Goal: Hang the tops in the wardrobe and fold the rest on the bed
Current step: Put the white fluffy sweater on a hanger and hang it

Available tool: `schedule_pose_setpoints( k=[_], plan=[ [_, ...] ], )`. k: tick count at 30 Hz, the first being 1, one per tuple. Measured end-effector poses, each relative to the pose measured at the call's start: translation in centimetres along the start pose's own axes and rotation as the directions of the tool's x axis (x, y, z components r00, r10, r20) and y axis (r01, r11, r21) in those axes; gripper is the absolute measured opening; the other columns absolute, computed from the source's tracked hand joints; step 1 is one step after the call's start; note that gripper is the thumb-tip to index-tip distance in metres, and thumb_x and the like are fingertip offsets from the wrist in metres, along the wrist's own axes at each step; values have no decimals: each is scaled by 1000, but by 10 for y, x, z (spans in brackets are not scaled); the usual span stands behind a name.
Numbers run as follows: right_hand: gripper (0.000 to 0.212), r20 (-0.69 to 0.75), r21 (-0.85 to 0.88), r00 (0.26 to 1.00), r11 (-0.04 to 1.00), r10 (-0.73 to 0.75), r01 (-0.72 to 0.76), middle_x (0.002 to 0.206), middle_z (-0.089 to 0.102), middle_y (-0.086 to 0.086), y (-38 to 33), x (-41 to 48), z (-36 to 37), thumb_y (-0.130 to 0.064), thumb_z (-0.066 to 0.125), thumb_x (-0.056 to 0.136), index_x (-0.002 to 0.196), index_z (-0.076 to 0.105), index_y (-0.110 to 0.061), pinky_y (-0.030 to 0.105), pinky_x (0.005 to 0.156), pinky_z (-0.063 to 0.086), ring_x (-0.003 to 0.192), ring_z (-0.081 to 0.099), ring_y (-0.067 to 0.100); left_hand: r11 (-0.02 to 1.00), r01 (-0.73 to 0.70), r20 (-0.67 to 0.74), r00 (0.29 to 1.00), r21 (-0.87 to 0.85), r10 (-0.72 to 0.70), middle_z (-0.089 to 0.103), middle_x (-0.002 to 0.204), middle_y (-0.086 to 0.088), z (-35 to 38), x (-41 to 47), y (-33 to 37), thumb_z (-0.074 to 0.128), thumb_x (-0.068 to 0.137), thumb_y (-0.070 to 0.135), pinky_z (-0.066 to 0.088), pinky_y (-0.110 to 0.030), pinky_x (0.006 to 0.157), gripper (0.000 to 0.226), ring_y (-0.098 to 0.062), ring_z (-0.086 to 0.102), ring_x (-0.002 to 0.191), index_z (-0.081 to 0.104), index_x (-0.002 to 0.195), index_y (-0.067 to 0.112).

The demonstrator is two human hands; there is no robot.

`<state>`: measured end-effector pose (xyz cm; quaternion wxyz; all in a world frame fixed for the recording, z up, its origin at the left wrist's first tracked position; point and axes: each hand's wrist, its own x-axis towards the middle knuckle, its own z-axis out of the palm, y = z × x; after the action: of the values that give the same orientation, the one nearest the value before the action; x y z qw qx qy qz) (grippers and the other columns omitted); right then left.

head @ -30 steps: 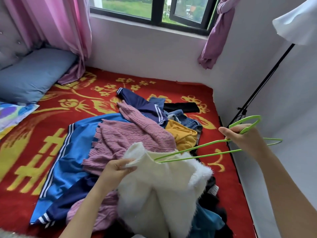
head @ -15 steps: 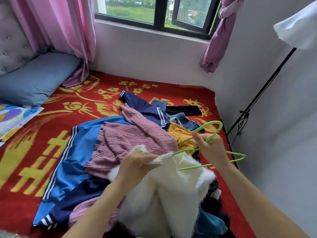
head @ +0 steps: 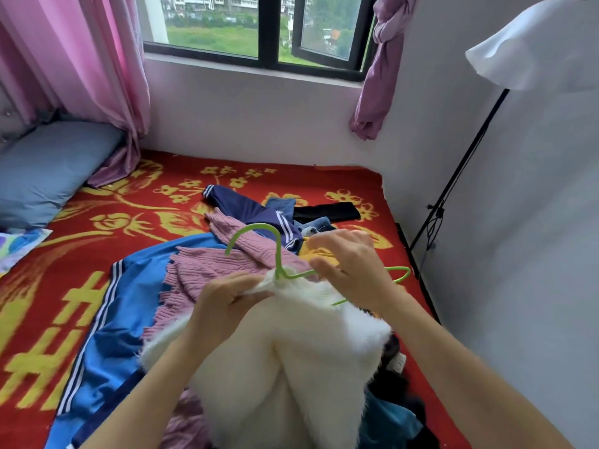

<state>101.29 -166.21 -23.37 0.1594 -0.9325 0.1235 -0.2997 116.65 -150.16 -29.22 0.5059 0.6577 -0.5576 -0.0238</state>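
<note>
We hold white fluffy top (head: 291, 367) over bed (head: 97, 205).
- Our left hand (head: 227, 306): fingers pinching top's collar.
- Our right hand (head: 353, 270): fingers curled round green hanger (head: 278, 251); hook above top.
- Pink sweater (head: 207, 270): just behind top.

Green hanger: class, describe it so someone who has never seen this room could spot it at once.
On the red and yellow bed cover under the window lies a heap of clothes. At its near end the left hand pinches a fluffy white top, and the right hand holds the green hanger at its upper edge. It alone is thin, stiff and bright green, with a hook.
</note>
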Motion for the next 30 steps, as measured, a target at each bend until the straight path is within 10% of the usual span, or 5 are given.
schedule_pose_setpoints(
  k=[3,7,16,24,30],
  plan=[
    [69,-286,201,900,939,329,-280,88,63,-13,46,-3,-44,-66,24,89,95,68,-12,14,79,41,79,58,2,991,50,-86,994,-125,-61,59,64,27,-27,2,6,61,73,54,38,-7,56,12,11,49,58,64,83,59],
    [30,-71,572,613,536,787,-622,71,69,-6,107,-18,-56,-18,34,100,85,59,-18,28,78,41,60,62,1,962,58,-134,986,-267,-97,64,72,26,-52,7,25,65,63,68,40,-6,59,19,11,53,62,67,78,57],
    [40,336,806,926,456,170,-376,75,72,-3,5,13,15,9,49,72,75,77,-18,19,69,52,73,68,10,956,-27,-126,992,-292,-10,66,74,31,-64,19,60,64,60,73,43,-3,59,25,11,58,65,68,79,57],
    [27,720,310,688,929,-89,-204,78,47,-15,-11,18,22,-10,50,84,99,69,-23,16,72,32,74,42,3,963,18,-189,979,-270,-71,63,63,30,-84,3,62,69,76,41,41,-3,57,14,12,55,58,70,70,54],
    [19,168,-161,945,938,-280,307,72,57,-3,52,-12,-15,-38,52,85,74,50,-22,31,78,34,80,47,10,943,254,-293,905,-213,-310,59,53,18,-109,-21,19,69,75,0,35,-7,48,13,4,48,51,72,88,4]
  ],
)
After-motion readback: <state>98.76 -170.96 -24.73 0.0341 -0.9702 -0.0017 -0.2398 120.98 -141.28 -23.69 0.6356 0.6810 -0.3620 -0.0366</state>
